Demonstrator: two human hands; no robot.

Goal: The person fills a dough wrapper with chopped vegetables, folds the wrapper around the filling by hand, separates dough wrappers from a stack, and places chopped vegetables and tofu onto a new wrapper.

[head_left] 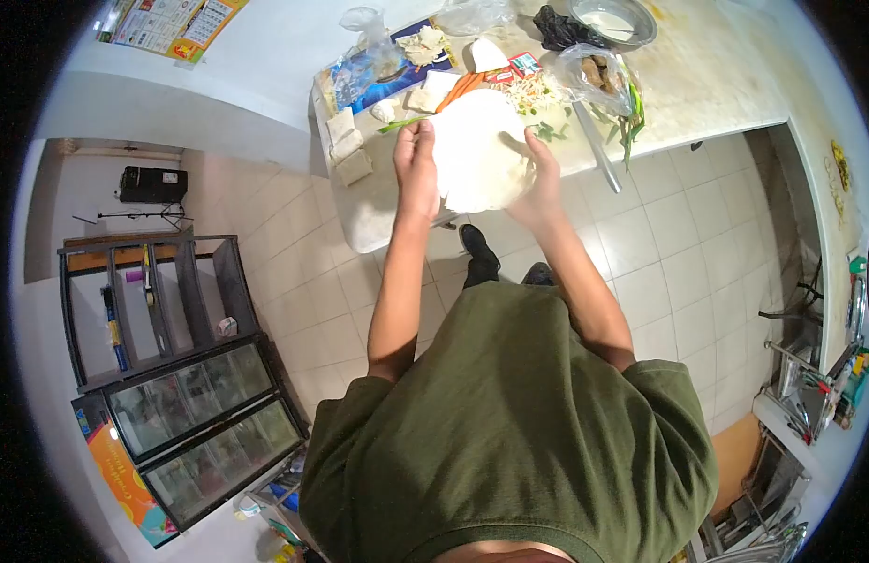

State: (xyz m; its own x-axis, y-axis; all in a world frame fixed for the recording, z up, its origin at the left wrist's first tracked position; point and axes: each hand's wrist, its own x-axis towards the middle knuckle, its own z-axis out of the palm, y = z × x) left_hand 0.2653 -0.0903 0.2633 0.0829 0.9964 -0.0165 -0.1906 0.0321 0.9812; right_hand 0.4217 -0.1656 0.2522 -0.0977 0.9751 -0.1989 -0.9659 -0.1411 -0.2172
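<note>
Between my two hands is a round, thin white wrapper sheet [479, 155], held up over the table's near edge. My left hand [416, 174] grips its left rim with the thumb on top. At the right rim, my right hand [537, 178] pinches it, thumb up and fingers hidden underneath. Just beyond the sheet lie orange carrots [460, 92], a heap of shredded vegetables [528, 94] and chopped green leaves [547, 131]. Several folded white wrapped parcels [346, 141] sit at the table's left corner.
A knife [597, 150] juts over the table's front edge, beside green onions [633, 122] and a clear bag of brown lumps [596, 73]. Farther back are a metal bowl of white liquid [611, 24] and a black plastic bag [566, 30]. A dark shelf rack [162, 310] stands left.
</note>
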